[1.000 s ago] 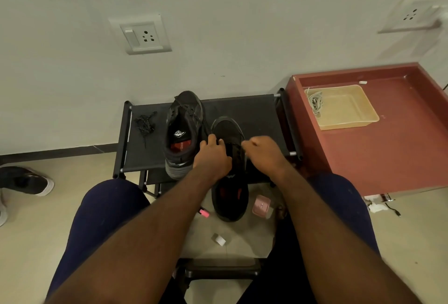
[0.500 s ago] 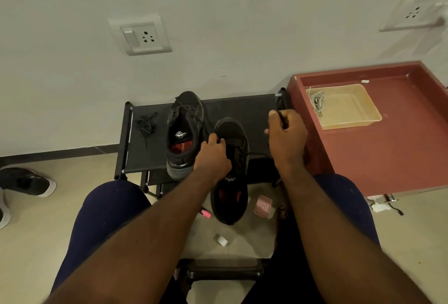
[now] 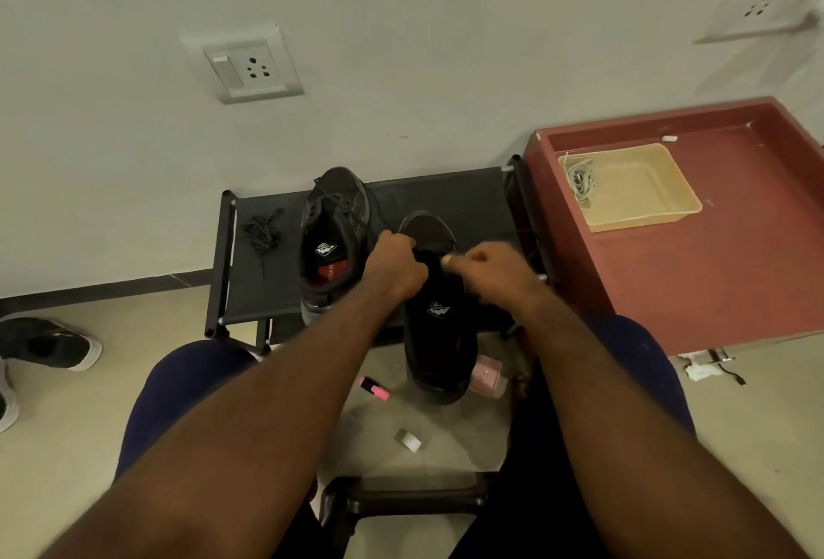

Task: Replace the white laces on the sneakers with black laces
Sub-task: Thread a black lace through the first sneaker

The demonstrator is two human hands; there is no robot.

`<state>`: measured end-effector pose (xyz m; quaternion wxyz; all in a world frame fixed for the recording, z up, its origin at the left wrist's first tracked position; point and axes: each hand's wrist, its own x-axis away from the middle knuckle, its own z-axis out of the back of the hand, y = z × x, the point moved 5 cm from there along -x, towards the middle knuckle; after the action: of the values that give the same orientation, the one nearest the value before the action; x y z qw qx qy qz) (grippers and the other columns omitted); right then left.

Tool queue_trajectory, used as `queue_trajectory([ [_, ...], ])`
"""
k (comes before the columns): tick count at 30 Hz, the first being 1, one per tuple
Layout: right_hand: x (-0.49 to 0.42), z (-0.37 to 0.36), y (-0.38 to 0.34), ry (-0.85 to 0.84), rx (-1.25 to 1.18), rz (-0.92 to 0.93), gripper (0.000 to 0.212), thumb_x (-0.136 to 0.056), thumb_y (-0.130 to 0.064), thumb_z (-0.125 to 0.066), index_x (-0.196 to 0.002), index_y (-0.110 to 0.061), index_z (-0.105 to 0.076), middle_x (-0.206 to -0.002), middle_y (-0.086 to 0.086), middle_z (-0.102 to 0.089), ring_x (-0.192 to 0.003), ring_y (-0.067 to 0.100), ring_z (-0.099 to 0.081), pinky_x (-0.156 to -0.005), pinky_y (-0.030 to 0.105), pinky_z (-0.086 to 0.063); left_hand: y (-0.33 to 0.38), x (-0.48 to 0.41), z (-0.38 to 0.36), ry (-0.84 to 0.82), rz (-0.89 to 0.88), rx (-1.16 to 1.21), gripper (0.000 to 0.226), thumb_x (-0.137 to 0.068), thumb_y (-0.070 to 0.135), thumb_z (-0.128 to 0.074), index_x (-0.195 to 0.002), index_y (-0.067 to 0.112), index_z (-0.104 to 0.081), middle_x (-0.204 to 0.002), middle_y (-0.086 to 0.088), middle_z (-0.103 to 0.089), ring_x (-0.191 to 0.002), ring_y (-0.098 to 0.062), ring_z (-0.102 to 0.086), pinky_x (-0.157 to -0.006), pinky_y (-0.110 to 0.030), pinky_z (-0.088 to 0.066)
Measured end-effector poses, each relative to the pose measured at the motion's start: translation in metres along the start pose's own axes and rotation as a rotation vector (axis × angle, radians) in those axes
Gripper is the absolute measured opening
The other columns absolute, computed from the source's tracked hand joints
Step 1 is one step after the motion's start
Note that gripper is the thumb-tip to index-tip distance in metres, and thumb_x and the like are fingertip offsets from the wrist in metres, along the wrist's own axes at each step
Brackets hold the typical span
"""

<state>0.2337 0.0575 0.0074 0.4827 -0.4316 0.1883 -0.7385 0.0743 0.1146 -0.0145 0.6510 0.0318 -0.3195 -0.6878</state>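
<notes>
The black low-top fabric sneaker (image 3: 439, 326) lies toe-far across the near edge of the black fabric rack surface (image 3: 468, 202). The left hand (image 3: 394, 264) grips its upper with curled fingers. The right hand (image 3: 490, 273) has its fingers pinched at the eyelets, though I cannot tell on what. A second black sneaker (image 3: 332, 242) stands just left, and a loose black lace (image 3: 263, 233) lies farther left.

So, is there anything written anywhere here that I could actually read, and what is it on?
"OAM", sideways, its start perhaps hidden: red patch inside the sneaker on the black rack.
Too blurred to read: the white logo above that patch.
Too blurred to read: the white emblem inside the held sneaker.
Too small to read: a mark on the pink box on the floor.
</notes>
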Motion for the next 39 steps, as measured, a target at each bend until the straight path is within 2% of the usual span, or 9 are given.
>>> queue_trajectory([
  [4, 0.010, -0.027, 0.001, -0.091, 0.181, -0.051, 0.046, -0.079, -0.038, -0.072, -0.116, -0.015, -0.056, -0.109, 0.008, -0.066, -0.099, 0.027, -0.065, -0.084, 0.039, -0.056, 0.005, -0.008, -0.004, -0.030, 0.020, 0.049, 0.038, -0.070, 0.025, -0.052, -0.098, 0.007, -0.070, -0.102, -0.017, -0.065, -0.083, -0.033, -0.066, -0.078, -0.044, -0.060],
  [8, 0.010, -0.031, -0.002, 0.008, 0.297, -0.029, 0.045, -0.086, -0.022, -0.063, -0.126, -0.013, -0.046, -0.117, 0.015, -0.063, -0.107, 0.038, -0.061, -0.088, 0.043, -0.053, 0.000, -0.012, 0.001, -0.041, 0.000, 0.048, 0.032, -0.102, 0.026, -0.045, -0.089, 0.003, -0.064, -0.097, -0.023, -0.065, -0.069, -0.038, -0.069, -0.067, -0.044, -0.061],
  [12, 0.008, -0.027, -0.002, 0.081, 0.262, 0.011, 0.048, -0.089, -0.017, -0.057, -0.135, -0.019, -0.043, -0.114, 0.013, -0.065, -0.104, 0.036, -0.063, -0.086, 0.043, -0.054, 0.000, -0.016, 0.005, -0.044, -0.050, -0.177, 0.029, -0.103, 0.029, -0.047, -0.120, 0.008, -0.057, -0.123, -0.015, -0.045, -0.104, -0.036, -0.059, -0.095, -0.047, -0.048],
  [21, 0.009, -0.026, -0.005, 0.148, 0.206, 0.006, 0.045, -0.094, -0.014, -0.051, -0.138, -0.022, -0.046, -0.115, 0.011, -0.065, -0.107, 0.034, -0.063, -0.091, 0.046, -0.053, 0.013, -0.017, 0.026, -0.188, -0.073, -0.503, 0.049, -0.099, 0.039, -0.042, -0.126, 0.002, -0.057, -0.143, -0.020, -0.035, -0.132, -0.038, -0.033, -0.106, -0.053, -0.034],
  [26, 0.004, -0.026, -0.014, 0.195, 0.162, 0.014, 0.041, -0.096, -0.016, -0.050, -0.136, -0.024, -0.048, -0.112, 0.010, -0.065, -0.103, 0.032, -0.063, -0.089, 0.047, -0.054, 0.015, -0.021, 0.061, -0.159, -0.094, -0.324, 0.042, -0.098, 0.032, -0.044, -0.065, 0.006, -0.048, -0.089, -0.020, -0.058, -0.083, -0.030, -0.051, -0.075, -0.037, -0.044],
  [29, 0.001, -0.023, -0.018, 0.228, 0.186, 0.024, 0.041, -0.097, -0.017, -0.049, -0.138, -0.023, -0.047, -0.115, 0.012, -0.065, -0.106, 0.034, -0.062, -0.090, 0.046, -0.054, 0.018, -0.015, 0.078, -0.124, -0.106, -0.195, 0.045, -0.099, 0.032, -0.051, -0.061, 0.011, -0.038, -0.061, -0.006, -0.040, -0.061, -0.020, -0.044, -0.056, -0.032, -0.033],
  [31, 0.000, -0.020, -0.020, 0.246, 0.197, 0.027, 0.040, -0.097, -0.016, -0.049, -0.137, -0.022, -0.048, -0.113, 0.011, -0.065, -0.105, 0.033, -0.062, -0.089, 0.046, -0.054, 0.017, -0.011, 0.086, -0.089, -0.136, -0.158, 0.041, -0.098, 0.033, -0.055, -0.065, 0.010, -0.043, -0.059, -0.004, -0.041, -0.059, -0.019, -0.045, -0.056, -0.031, -0.036],
  [35, 0.000, -0.020, -0.016, 0.246, 0.177, 0.014, 0.032, -0.098, -0.015, -0.049, -0.129, -0.020, -0.051, -0.101, 0.005, -0.061, -0.091, 0.026, -0.058, -0.081, 0.039, -0.052, 0.014, -0.005, 0.100, 0.071, -0.218, -0.383, 0.029, -0.093, 0.034, -0.059, -0.079, 0.009, -0.061, -0.076, -0.006, -0.060, -0.083, -0.028, -0.061, -0.083, -0.040, -0.049],
  [39, -0.002, -0.021, -0.006, 0.232, 0.163, -0.046, 0.035, -0.097, -0.013, -0.051, -0.132, -0.019, -0.051, -0.110, 0.009, -0.064, -0.099, 0.028, -0.062, -0.082, 0.040, -0.055, 0.018, 0.003, 0.122, 0.265, -0.179, -0.326, 0.026, -0.089, 0.030, -0.062, -0.085, 0.005, -0.066, -0.083, -0.012, -0.067, -0.081, -0.030, -0.063, -0.071, -0.035, -0.048],
])
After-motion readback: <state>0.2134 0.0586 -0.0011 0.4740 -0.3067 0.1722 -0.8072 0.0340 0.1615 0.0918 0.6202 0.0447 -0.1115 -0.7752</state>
